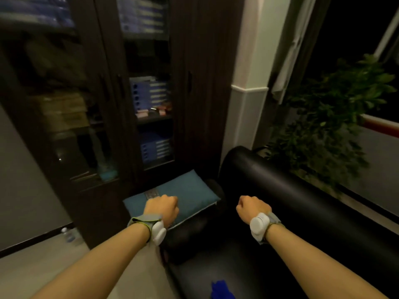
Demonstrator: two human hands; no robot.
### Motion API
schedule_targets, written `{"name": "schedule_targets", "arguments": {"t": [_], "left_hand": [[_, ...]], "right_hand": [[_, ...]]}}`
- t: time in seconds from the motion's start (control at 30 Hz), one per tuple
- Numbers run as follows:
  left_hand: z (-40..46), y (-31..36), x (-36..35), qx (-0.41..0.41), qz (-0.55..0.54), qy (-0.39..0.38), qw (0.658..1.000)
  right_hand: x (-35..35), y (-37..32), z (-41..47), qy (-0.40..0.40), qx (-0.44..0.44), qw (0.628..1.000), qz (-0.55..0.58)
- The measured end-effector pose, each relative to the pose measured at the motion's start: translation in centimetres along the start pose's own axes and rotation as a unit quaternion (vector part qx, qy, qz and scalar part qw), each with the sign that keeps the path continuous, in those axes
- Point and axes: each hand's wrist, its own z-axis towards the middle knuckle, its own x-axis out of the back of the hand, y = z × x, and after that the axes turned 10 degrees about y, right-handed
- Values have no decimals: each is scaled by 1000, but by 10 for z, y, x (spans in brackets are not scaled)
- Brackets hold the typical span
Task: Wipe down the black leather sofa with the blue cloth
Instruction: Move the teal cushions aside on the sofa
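Surveying from the biggest item down: we note a tall dark wood cabinet with glass doors along the far wall, blue binders visible on its shelves. Next, the black leather sofa, glossy, w/ rounded backrest running toward a leafy green potted plant at the window side. A teal rectangular fabric cushion sits on the sofa's near armrest end.

Hands: our left hand hovers over or against the cushion; fingers appear curled under into a fist, nothing visible in it. Contact w/ the cushion can't be confirmed. Our right hand is also balled up above the seat, apparently holding nothing. Both wrists carry white strap-on sensor units.

Task item: the crumpled blue cloth lies on the sofa seat at the bottom edge of view, well apart from both hands, partly cut off by the frame. Neither hand has it, so in our judgement wiping hasn't begun.

Risks, as we assess them:
- Cloth is low and behind the reach; a blind grab could knock it off the seat front to the floor.
- Cushion left in place would shield the armrest, leaving that patch unwiped.
- Dim light plus glossy leather makes missed areas hard to spot.
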Motion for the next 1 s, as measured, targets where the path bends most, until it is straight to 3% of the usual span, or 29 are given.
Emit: {"name": "schedule_targets", "arguments": {"t": [0.2,0.53,0.73,1.0], "left_hand": [[52,-82,-23,60,2,-4,998],[163,-185,-49,148,-11,-50,988],[229,-229,-93,168,-27,-98,981],[354,-271,-196,140,-9,-184,973]], "right_hand": [[-32,-56,88,-30,65,997,-2],[-76,-105,262,-80,67,994,23],[-121,-130,335,-116,87,989,11],[-203,-167,419,-203,28,979,-22]]}}
